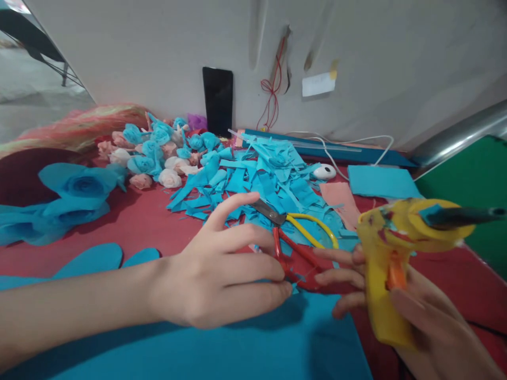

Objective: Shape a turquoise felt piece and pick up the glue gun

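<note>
My left hand [222,274] reaches in from the left, back of the hand up, over a blue sheet [222,348]. Its little finger is raised and the other fingers bend down together; the thumb is hidden, so what they pinch, if anything, does not show. Just beyond the fingertips lies a red-handled tool [301,250], partly covered. Behind it are scissors [301,224] with yellow handles and dark blades. My right hand [431,311] grips a yellow glue gun [380,295] with an orange trigger; its dark nozzle points right. Some right fingers extend left past the grip.
Blue paper scraps [269,174] are heaped mid-table. Blue, pink and white paper roses [152,150] lie behind left, with larger blue flowers [85,184] nearer. A black phone [218,100] leans on the wall. A blue paper stack [382,182] and white cable [356,140] sit behind right.
</note>
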The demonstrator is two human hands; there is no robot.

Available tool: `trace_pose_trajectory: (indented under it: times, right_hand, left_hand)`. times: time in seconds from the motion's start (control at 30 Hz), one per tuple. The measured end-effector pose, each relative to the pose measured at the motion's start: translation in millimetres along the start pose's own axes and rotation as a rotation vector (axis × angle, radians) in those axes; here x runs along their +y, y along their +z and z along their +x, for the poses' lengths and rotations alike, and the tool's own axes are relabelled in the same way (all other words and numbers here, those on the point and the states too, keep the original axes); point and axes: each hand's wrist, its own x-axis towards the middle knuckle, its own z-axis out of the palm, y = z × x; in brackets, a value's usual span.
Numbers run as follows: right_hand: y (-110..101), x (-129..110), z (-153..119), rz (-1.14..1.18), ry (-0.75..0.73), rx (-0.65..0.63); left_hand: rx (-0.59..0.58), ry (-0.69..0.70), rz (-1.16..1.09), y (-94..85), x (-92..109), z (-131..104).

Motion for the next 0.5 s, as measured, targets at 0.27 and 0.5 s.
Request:
trace_pose_trajectory:
  times: [0.27,0.5]
  right_hand:
    - [9,3,2,0.188,-0.024,-0.216]
    - [6,14,-4,0.076,-0.032,-0.202]
  left_hand:
    - [0.011,-0.024,-0.026,0.1,-1,-1]
    - [0.004,-0.051,-0.039,-2.7,1,1]
